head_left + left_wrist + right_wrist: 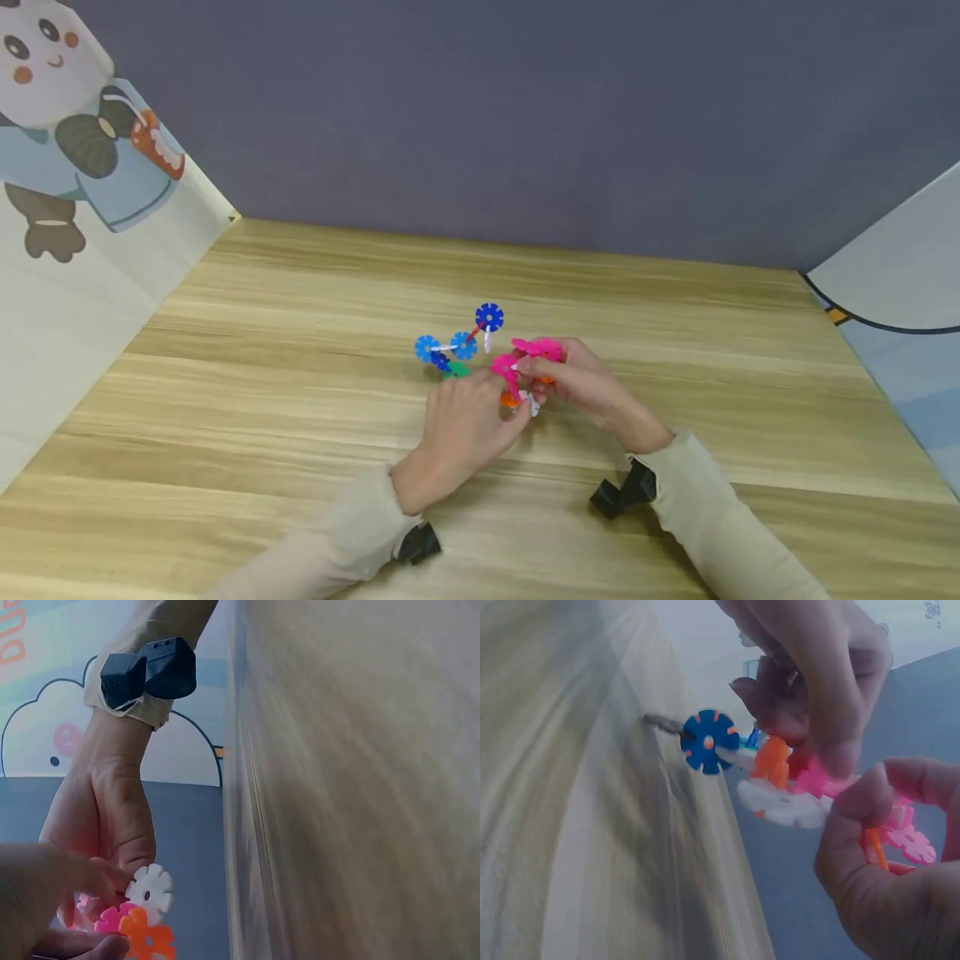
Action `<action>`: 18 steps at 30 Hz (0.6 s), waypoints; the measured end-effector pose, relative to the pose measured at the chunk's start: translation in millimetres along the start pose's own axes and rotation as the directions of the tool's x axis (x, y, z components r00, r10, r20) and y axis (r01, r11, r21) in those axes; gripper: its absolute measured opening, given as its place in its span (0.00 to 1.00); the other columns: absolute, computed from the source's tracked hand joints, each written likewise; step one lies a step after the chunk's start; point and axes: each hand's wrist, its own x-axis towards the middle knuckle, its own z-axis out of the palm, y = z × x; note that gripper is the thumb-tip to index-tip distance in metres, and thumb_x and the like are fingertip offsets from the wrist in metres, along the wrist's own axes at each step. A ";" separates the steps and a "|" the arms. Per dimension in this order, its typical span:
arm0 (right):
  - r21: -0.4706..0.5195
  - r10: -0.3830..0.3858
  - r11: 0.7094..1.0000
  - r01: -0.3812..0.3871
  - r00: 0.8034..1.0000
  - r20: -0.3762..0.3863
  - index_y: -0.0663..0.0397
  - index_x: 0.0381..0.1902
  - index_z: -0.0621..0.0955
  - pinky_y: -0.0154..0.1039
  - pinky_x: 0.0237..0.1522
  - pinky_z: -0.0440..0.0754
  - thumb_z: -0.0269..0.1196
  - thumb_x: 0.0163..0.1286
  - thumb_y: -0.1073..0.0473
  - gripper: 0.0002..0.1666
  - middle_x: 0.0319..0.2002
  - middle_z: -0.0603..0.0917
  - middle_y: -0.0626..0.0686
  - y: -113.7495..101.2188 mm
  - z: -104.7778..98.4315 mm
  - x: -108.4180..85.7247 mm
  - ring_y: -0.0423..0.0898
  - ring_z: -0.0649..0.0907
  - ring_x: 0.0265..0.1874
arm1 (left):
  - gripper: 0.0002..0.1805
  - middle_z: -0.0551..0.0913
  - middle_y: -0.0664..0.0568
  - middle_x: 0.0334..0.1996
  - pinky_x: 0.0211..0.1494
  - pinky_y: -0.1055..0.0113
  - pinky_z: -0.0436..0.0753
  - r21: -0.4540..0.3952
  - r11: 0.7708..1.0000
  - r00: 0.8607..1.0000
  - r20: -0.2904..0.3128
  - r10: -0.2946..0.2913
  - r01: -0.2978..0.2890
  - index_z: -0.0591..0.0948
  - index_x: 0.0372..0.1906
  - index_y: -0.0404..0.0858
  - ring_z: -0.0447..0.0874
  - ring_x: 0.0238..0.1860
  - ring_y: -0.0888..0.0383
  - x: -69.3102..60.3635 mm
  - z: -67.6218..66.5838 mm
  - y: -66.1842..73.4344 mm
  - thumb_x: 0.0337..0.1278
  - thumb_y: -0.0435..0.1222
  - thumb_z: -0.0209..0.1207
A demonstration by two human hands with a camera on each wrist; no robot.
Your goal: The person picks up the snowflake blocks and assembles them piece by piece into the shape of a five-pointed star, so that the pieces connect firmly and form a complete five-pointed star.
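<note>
A linked chain of notched plastic snowflake discs is held above the table by both hands. My left hand (463,423) grips it around its orange (509,400) and white (780,804) discs, near the green disc (456,369). On the right, my right hand (592,385) pinches the pink discs (505,365), thumb on one side; another orange disc (876,847) shows at its fingers. Light blue discs (427,348), a dark blue disc (490,317) and a red one (475,330) extend beyond the left hand. The fingers partly cover where the discs join.
Beneath the hands lies a wood-grain table (300,433). A dark grey panel (510,125) rises along its far edge, and a cartoon-printed panel (52,275) stands at the left. Black wrist cameras (626,490) sit on the sleeves.
</note>
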 end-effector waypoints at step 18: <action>-0.554 -0.072 0.832 0.030 0.996 -0.055 0.63 0.42 0.82 0.34 0.36 0.78 0.59 0.69 0.55 0.16 0.33 0.84 0.54 -3.5 -15.4 0.6 0.40 0.77 0.29 | 0.12 0.71 0.58 0.10 0.14 0.79 0.57 -0.024 0.998 0.999 -0.005 0.050 -0.050 0.75 0.12 0.42 0.60 0.12 0.66 -1.0 0.9 -7.2 0.39 0.33 0.65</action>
